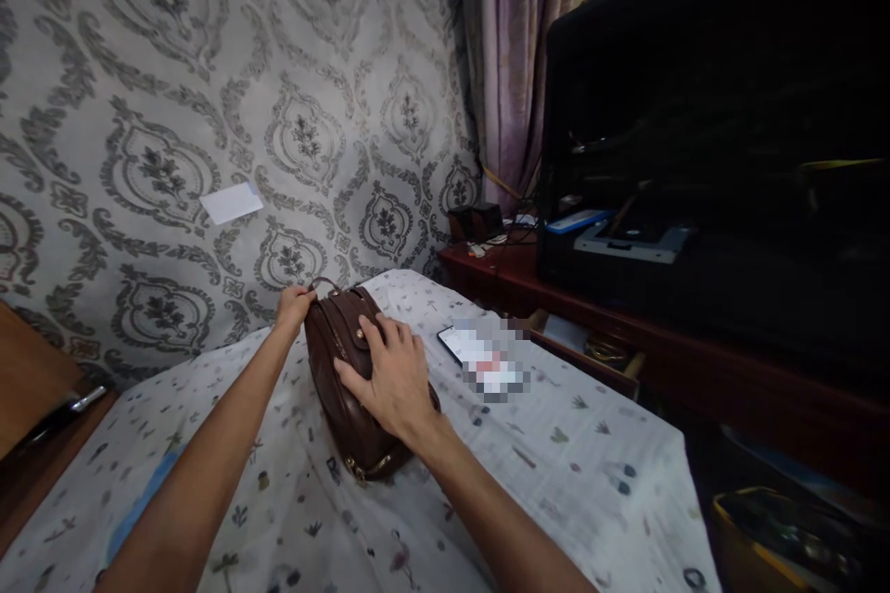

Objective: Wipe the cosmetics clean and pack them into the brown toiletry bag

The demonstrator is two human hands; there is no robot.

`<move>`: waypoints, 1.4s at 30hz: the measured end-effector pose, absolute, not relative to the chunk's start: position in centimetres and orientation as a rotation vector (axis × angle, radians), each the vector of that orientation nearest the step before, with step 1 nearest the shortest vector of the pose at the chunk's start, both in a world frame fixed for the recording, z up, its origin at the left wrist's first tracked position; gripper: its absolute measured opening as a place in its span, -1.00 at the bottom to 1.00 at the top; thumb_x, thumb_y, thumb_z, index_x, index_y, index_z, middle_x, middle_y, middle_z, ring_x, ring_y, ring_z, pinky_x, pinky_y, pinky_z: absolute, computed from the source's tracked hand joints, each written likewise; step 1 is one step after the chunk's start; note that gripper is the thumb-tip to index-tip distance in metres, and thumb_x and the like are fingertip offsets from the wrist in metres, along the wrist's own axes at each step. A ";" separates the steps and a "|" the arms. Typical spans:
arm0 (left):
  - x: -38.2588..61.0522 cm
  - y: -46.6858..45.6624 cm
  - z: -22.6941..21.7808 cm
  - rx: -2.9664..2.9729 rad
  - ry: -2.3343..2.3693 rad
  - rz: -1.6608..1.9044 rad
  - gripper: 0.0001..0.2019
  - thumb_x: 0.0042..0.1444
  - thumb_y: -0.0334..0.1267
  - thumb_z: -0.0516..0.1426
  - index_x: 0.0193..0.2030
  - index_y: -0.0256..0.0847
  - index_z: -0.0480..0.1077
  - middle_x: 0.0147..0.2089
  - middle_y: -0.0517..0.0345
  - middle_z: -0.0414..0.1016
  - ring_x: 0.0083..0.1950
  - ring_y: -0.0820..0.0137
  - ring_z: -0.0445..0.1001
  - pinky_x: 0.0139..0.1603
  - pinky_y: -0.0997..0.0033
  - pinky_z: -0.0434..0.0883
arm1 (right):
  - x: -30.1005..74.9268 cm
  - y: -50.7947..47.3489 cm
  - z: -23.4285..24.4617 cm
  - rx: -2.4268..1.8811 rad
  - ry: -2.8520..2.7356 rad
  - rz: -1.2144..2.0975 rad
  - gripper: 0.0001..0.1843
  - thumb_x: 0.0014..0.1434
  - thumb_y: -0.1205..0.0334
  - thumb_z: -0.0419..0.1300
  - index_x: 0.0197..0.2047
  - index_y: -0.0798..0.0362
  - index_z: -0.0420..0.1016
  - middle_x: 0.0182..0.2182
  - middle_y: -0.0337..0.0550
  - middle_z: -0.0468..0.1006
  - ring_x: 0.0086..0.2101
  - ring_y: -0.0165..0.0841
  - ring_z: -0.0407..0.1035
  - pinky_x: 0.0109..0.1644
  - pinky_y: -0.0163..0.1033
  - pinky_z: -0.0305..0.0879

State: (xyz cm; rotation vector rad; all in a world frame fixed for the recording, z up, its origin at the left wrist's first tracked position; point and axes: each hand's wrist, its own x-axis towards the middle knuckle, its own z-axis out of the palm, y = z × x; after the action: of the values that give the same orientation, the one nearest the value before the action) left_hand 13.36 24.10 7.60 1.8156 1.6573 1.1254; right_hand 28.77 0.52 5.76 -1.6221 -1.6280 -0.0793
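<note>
A dark brown leather bag with gold-coloured zips and a round snap stud lies on the bed. At the bag's far left end, beside the small carrying loop, my left hand is closed on its edge; the fingertips are partly hidden. My right hand rests on top with its fingers spread over the leather near the stud. To the right of the bag, a phone with a lit screen lies on the sheet, partly blurred out.
The bed has a white printed sheet. Along the right stands a dark red cabinet with a large black television and an open drawer. A patterned wall rises behind; a wooden board is at left.
</note>
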 end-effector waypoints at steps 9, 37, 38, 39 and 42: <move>15.4 24.1 11.3 1.761 1.690 0.644 -0.66 0.30 -0.13 0.17 0.13 -0.25 0.39 0.10 -0.02 0.47 0.01 0.25 0.52 0.00 0.10 0.53 | 29.1 0.2 6.1 -1.638 -1.664 -0.020 -0.26 0.26 -0.20 0.13 0.34 0.10 0.31 0.29 0.13 0.35 0.20 0.10 0.21 0.24 0.18 0.16; 18.0 26.0 10.3 1.783 1.568 0.722 -0.63 0.29 -0.12 0.17 0.16 -0.24 0.38 0.15 -0.03 0.44 0.06 0.21 0.50 0.03 0.06 0.52 | 30.7 4.0 8.7 -1.549 -1.845 0.225 -0.09 -0.05 -0.38 0.33 0.25 -0.05 0.34 0.16 0.03 0.41 0.19 -0.02 0.25 0.19 0.17 0.20; 17.9 26.0 10.3 1.773 1.566 0.745 -0.63 0.29 -0.12 0.17 0.16 -0.24 0.38 0.15 -0.03 0.44 0.06 0.21 0.50 0.03 0.06 0.52 | 30.7 4.0 8.7 -1.542 -1.847 0.218 -0.10 -0.05 -0.37 0.34 0.24 -0.04 0.35 0.15 0.02 0.43 0.18 -0.03 0.26 0.18 0.17 0.21; 17.9 26.0 10.3 1.763 1.562 0.771 -0.63 0.29 -0.12 0.17 0.16 -0.24 0.38 0.15 -0.03 0.44 0.06 0.21 0.50 0.03 0.06 0.52 | 30.8 4.0 8.7 -1.536 -1.850 0.213 -0.11 -0.05 -0.36 0.34 0.23 -0.04 0.36 0.14 0.01 0.43 0.17 -0.02 0.26 0.18 0.18 0.21; 17.7 25.9 10.4 1.748 1.539 0.852 -0.63 0.29 -0.13 0.17 0.17 -0.24 0.37 0.15 -0.04 0.44 0.06 0.22 0.50 0.03 0.06 0.52 | 30.8 4.0 8.8 -1.528 -1.858 0.204 -0.12 -0.05 -0.35 0.35 0.22 -0.03 0.37 0.11 0.00 0.45 0.16 -0.01 0.27 0.16 0.19 0.23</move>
State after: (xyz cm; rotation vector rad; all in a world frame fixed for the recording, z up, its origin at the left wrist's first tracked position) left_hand 17.67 25.85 10.39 1.7481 1.5393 0.8517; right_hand 30.84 4.00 8.77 -1.5276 -1.8575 0.2035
